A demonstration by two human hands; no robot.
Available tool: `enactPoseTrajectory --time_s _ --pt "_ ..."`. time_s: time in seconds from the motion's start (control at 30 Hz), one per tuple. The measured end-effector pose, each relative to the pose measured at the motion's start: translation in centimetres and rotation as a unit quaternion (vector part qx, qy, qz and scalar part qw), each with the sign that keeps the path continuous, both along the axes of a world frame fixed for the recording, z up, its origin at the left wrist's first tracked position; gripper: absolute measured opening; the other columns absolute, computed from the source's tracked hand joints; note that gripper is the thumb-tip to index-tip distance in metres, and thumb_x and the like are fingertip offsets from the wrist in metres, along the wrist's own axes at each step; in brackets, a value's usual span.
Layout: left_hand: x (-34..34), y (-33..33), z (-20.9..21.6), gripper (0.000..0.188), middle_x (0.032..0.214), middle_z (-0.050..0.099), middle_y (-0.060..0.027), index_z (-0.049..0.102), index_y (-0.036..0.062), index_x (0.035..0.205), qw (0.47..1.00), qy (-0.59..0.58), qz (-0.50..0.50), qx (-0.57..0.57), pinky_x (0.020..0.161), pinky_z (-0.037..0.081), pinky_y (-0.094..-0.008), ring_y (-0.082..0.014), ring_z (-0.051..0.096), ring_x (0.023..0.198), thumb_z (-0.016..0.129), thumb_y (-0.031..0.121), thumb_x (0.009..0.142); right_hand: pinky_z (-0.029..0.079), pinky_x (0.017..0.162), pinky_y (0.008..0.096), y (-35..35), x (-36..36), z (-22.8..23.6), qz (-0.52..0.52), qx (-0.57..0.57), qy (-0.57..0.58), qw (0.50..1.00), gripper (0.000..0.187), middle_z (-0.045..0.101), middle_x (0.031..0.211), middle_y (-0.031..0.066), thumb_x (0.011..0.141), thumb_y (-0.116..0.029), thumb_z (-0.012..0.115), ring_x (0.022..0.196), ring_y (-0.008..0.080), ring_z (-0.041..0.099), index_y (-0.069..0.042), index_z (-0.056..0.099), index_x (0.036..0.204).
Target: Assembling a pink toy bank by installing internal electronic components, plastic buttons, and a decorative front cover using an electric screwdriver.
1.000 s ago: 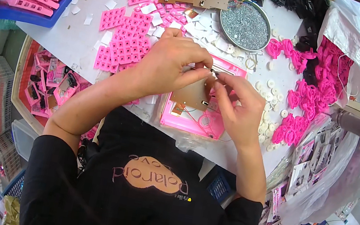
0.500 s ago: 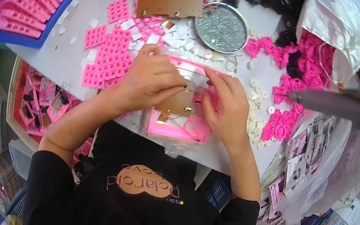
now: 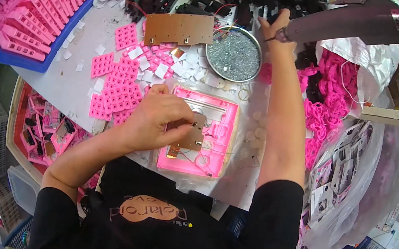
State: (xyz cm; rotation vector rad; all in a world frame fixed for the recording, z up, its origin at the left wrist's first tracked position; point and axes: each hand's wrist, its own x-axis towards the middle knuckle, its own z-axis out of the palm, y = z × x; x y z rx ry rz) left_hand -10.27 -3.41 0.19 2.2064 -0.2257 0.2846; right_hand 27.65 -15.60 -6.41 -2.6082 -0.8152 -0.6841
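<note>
Head view. Left hand (image 3: 157, 123) lies flat over a small brown circuit board (image 3: 188, 136), fingers (image 3: 182, 117) together and pressing down on its left part; board sits inside an open pink plastic housing (image 3: 221, 120) near the front edge of the surface (image 3: 73, 87). Thin wires run from the board across the housing floor. Right hand (image 3: 274, 23) is stretched to the far edge, well apart from the board, fingers wrapped around the grip of a grey hanging power screwdriver (image 3: 354, 18). Round metal dish of screws (image 3: 234, 54) sits just left of that forearm. Pink keypad mats (image 3: 115, 92) lie left of the housing. Left palm hides the board's left edge; screwdriver tip is hidden behind the hand.
</note>
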Motion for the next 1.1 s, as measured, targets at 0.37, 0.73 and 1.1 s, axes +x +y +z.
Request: enactPoseTrajectory --time_s 0.37,0.73,1.1 --pt "-1.1 0.0 -0.9 0.020 0.092 0.071 -0.0014 0.069 0.0117 0.095 0.989 -0.120 0.047 0.072 0.084 0.038 -0.0382 -0.0181 0.065 0.082 0.078 0.004 0.078 0.043 0.055 0.0228 -15.4 -12.5 7.6 0.043 0.320 0.418 0.849 0.032 0.062 0.081 0.0023 0.091 -0.010 0.065 0.062 0.0097 0.052 -0.001 0.064 0.122" --pt "-0.1 0.9 -0.8 0.013 0.088 0.069 -0.0026 0.068 0.0106 0.094 0.998 -0.057 0.006 0.031 0.083 0.039 -0.0380 -0.0205 0.065 0.082 0.075 0.008 0.083 0.054 0.054 0.0307 -11.8 -27.6 9.9 0.086 0.182 0.698 0.687 0.032 0.067 0.080 0.0086 0.099 -0.024 0.060 0.062 0.0198 0.066 -0.002 0.062 0.123" --pt "0.0 1.8 -0.5 0.014 0.085 0.066 -0.0022 0.066 0.0116 0.093 0.996 -0.059 -0.018 0.060 0.086 0.040 -0.0389 -0.0209 0.064 0.083 0.075 0.010 0.083 0.048 0.100 0.0467 -9.5 -27.6 9.3 0.344 -0.003 0.208 0.916 0.059 0.064 0.121 0.0127 0.068 -0.015 0.083 0.117 0.0367 0.055 -0.005 0.063 0.122"
